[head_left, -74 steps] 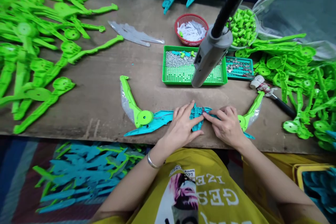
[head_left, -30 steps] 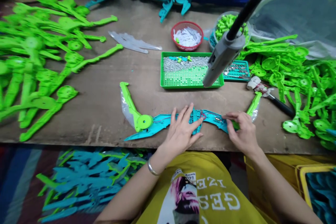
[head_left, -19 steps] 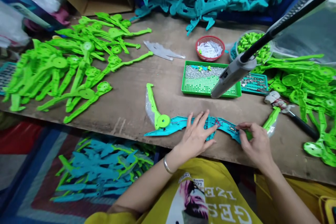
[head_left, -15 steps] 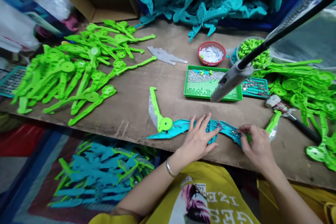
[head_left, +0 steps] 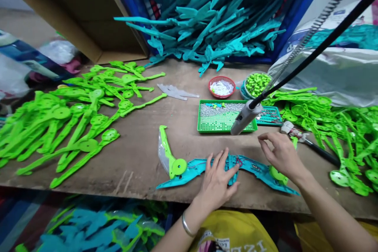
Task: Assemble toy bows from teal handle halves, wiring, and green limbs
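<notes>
A turquoise plastic bow-shaped shell (head_left: 193, 170) lies along the table's front edge, with red wires and a small part inside its middle. A lime-green arm (head_left: 167, 149) with a clear film piece is fitted at its left end; another green disc (head_left: 278, 174) sits at its right end. My left hand (head_left: 217, 181) rests flat across the shell's middle, fingers spread. My right hand (head_left: 280, 155) is raised above the shell's right half, thumb and forefinger drawn together; anything between them is too small to make out. A grey electric screwdriver (head_left: 245, 118) hangs just beyond it.
Behind the hands stand a green tray (head_left: 227, 130) of small screws, a teal tray (head_left: 270, 114), a red basket (head_left: 222, 95) and a tub of green pieces (head_left: 257, 84). A hammer (head_left: 313, 145) lies right. Green parts (head_left: 59, 126) heap at both sides; a blue crate (head_left: 310, 4) stands behind.
My right hand has lifted off the shell's right half and moved away from me, uncovering the green disc. My left hand stays on the shell. The camera view has tilted up.
</notes>
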Action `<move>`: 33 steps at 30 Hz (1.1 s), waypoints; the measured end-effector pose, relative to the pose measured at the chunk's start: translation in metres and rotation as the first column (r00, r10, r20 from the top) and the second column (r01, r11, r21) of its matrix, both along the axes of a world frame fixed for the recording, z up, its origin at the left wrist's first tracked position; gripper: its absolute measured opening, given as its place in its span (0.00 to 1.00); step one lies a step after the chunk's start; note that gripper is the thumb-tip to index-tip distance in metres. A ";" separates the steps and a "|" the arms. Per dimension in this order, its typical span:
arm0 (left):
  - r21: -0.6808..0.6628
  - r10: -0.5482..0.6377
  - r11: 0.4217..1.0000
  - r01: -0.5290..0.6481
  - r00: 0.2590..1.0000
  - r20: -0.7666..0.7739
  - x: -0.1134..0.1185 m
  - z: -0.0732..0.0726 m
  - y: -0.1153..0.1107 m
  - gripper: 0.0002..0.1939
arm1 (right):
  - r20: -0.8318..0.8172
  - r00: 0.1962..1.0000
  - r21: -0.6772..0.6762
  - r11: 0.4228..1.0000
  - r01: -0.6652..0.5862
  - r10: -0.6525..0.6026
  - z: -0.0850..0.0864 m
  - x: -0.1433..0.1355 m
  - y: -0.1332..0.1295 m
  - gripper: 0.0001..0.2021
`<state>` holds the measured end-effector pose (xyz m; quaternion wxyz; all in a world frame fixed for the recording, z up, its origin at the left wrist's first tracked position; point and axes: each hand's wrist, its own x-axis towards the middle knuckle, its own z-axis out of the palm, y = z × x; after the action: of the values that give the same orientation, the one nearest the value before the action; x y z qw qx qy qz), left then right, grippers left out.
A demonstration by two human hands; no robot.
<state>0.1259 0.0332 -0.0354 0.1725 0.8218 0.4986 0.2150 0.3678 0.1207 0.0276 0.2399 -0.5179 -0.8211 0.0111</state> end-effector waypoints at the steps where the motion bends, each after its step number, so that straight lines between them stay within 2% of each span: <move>1: -0.002 -0.008 1.000 0.008 1.000 -0.004 -0.001 0.001 0.002 0.27 | -0.011 1.000 -0.002 1.000 -0.002 0.002 0.000 0.001 0.001 0.05; 4: 0.002 -0.028 1.000 0.028 0.999 -0.015 -0.003 0.005 0.010 0.25 | -0.044 0.998 -0.012 0.999 0.035 -0.035 0.010 0.008 0.009 0.06; 8: 0.020 -0.027 0.999 0.027 0.999 -0.017 -0.005 0.006 0.015 0.26 | -0.083 0.990 0.022 0.993 0.120 -0.118 0.043 0.021 0.045 0.07; 11: 0.023 -0.024 0.999 0.024 1.000 -0.001 -0.005 0.002 0.014 0.27 | -0.045 0.991 0.090 0.988 0.126 -0.123 0.066 0.018 0.101 0.09; 14: 0.046 -0.007 0.999 0.005 0.999 0.038 -0.005 -0.003 0.011 0.27 | 0.076 0.996 0.116 0.993 0.028 -0.037 0.076 -0.004 0.176 0.13; 17: 0.081 0.007 0.997 -0.013 0.998 0.064 -0.008 -0.007 0.010 0.26 | 0.281 0.959 0.080 0.995 -0.063 0.038 0.072 -0.038 0.254 0.19; 19: 0.106 0.012 0.994 -0.018 0.998 0.056 -0.010 -0.011 0.010 0.27 | 0.398 0.916 0.066 0.995 -0.081 0.048 0.066 -0.061 0.300 0.23; 23: 0.257 0.013 0.966 -0.021 0.999 0.032 -0.008 -0.027 0.014 0.27 | 0.525 0.850 0.073 0.993 -0.093 0.041 0.055 -0.090 0.376 0.28; 25: 0.357 0.067 0.932 -0.070 0.998 0.020 -0.003 -0.036 0.017 0.22 | 0.558 0.828 0.080 0.989 -0.126 0.061 0.050 -0.096 0.407 0.30; 29: 0.347 0.189 0.922 -0.170 0.982 -0.021 0.007 -0.043 0.019 0.15 | 0.621 0.780 0.059 0.987 -0.149 0.081 0.039 -0.101 0.447 0.34; 33: 0.351 0.219 0.914 -0.204 0.976 -0.002 0.010 -0.044 0.017 0.17 | 0.642 0.766 0.097 0.989 -0.111 0.023 0.038 -0.108 0.450 0.28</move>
<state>0.1359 0.0505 -0.0798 -0.0105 0.7848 0.5421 0.3002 0.2601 0.5708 0.0652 -0.0210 -0.4444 -0.8706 -0.2101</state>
